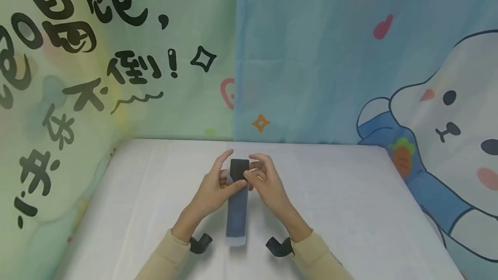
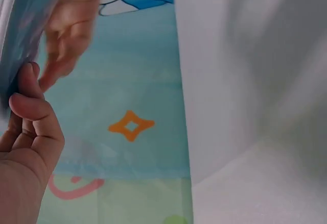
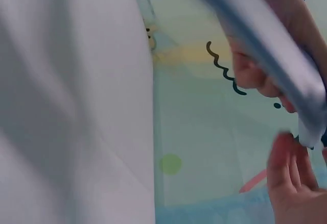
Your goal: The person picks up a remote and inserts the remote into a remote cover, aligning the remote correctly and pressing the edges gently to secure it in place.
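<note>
A long, narrow, bluish box (image 1: 237, 215) with a pale lower end and a black upper end (image 1: 239, 168) is held up over the white table. My left hand (image 1: 212, 189) grips it from the left, thumb across its front and index finger raised; the left wrist view shows fingertips (image 2: 30, 101) against its side. From the right, my right hand (image 1: 268, 185) pinches the edge of the black end, thumb in front. In the right wrist view the box (image 3: 271, 45) crosses the upper right, with the right hand (image 3: 296, 183) below its tip.
The white-covered table (image 1: 330, 211) spreads out on both sides of the hands. Behind it hangs a printed cloth backdrop (image 1: 303, 77), and another printed cloth runs along the left. Black straps (image 1: 200, 243) sit at both wrists.
</note>
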The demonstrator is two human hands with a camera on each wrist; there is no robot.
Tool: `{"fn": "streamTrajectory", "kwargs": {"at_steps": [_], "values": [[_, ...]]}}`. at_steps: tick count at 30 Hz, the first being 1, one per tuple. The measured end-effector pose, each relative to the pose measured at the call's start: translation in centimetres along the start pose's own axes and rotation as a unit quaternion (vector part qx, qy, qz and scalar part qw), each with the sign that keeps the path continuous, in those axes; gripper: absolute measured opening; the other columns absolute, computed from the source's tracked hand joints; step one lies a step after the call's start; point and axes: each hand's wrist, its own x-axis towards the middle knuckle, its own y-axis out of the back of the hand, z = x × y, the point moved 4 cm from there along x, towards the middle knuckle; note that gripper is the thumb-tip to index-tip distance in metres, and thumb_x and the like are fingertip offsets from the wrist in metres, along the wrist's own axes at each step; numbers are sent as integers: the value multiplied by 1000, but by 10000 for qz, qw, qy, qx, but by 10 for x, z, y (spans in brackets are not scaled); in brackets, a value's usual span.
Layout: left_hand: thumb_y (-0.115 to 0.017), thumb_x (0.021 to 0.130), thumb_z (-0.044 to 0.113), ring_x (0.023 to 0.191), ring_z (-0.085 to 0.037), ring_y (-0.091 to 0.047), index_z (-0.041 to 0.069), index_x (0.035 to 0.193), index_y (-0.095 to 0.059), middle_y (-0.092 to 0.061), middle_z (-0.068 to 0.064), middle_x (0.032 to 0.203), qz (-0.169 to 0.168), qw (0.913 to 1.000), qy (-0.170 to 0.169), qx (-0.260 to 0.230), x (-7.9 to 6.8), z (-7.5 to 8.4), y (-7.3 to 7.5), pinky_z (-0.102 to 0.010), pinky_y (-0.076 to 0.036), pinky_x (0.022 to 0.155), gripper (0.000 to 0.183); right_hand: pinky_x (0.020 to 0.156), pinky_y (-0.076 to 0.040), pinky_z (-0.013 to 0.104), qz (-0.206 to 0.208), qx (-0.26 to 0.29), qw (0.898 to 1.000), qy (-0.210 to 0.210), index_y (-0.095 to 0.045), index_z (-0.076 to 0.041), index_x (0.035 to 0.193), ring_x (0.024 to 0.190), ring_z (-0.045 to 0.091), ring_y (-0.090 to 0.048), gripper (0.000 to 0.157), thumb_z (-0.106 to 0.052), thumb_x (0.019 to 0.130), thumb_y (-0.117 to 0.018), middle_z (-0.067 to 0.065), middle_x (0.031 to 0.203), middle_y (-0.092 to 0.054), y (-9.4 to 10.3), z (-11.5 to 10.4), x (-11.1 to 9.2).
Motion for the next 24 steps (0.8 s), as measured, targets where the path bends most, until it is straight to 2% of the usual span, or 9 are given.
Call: {"fn": "streamTrajectory", "kwargs": {"at_steps": [3, 6, 8, 12, 14, 16, 19, 22, 24], "values": [[-76, 92, 33, 54, -8, -49, 16, 157, -25, -60, 7, 67, -50, 9995, 41, 314, -1, 0, 0, -24, -41, 52, 85, 79, -53, 34, -367, 205, 9990, 123, -41, -10, 146, 98, 26, -64, 48, -13, 102, -61, 22, 127, -50, 0, -2, 4], [-76, 92, 31, 56, -8, -48, 9, 156, -29, -60, 6, 68, -112, 9988, 196, 425, -4, -2, 0, -25, -41, 54, 83, 85, -53, 33, -662, 403, 9969, 90, -47, -9, 143, 107, 28, -64, 44, -13, 101, -61, 20, 127, -53, -2, 0, 6], [-74, 93, 32, 57, -9, -47, 6, 154, -32, -59, 5, 69, -167, 9986, 361, 362, -6, -5, 0, -25, -41, 56, 79, 85, -53, 33, -699, 432, 9966, 43, -50, -8, 140, 110, 29, -63, 41, -13, 101, -62, 19, 129, -55, -2, 2, 7], [-68, 98, 28, 76, -18, -69, 1, 144, -47, -71, -7, 93, -113, 9957, 706, -582, -10, -10, 4, -31, -56, 74, 58, 91, -52, 37, -494, 420, 9978, -104, -52, -9, 139, 118, 29, -61, 40, -16, 101, -63, 17, 131, -56, 3, 5, 7], [-65, 99, 25, 90, -25, -71, -2, 131, -56, -70, -13, 103, -86, 9909, 831, -1058, -11, -15, 6, -38, -57, 82, 43, 94, -51, 40, -405, 410, 9983, -131, -53, -9, 138, 121, 30, -59, 39, -17, 101, -63, 17, 132, -56, 5, 4, 8], [-64, 100, 24, 90, -28, -71, -3, 115, -62, -70, -14, 102, -191, 9884, 883, -1217, -13, -18, 5, -41, -58, 83, 30, 95, -51, 40, -356, 403, 9985, -119, -55, -9, 136, 120, 30, -60, 37, -16, 100, -64, 17, 130, -57, 7, 4, 9], [-61, 102, 26, 79, -23, -70, 1, 94, -62, -69, -8, 86, -665, 9919, 825, -703, -14, -21, 1, -43, -58, 75, 26, 90, -52, 36, -338, 330, 9989, -59, -56, -6, 133, 113, 31, -63, 35, -14, 100, -64, 18, 123, -58, 7, 3, 8], [-55, 105, 30, 65, -18, -63, 7, 82, -59, -64, -1, 70, -1196, 9914, 516, -148, -14, -19, -5, -35, -53, 63, 33, 88, -52, 33, -310, 329, 9990, -47, -55, -1, 133, 108, 30, -65, 35, -13, 101, -63, 18, 117, -59, 7, 5, 8], [-50, 107, 30, 60, -18, -57, 9, 78, -56, -59, 2, 65, -1406, 9896, 309, -59, -14, -16, -7, -29, -45, 57, 37, 88, -52, 31, -278, 354, 9990, -61, -55, 0, 133, 107, 28, -65, 35, -13, 101, -62, 17, 115, -59, 6, 6, 9]]}}
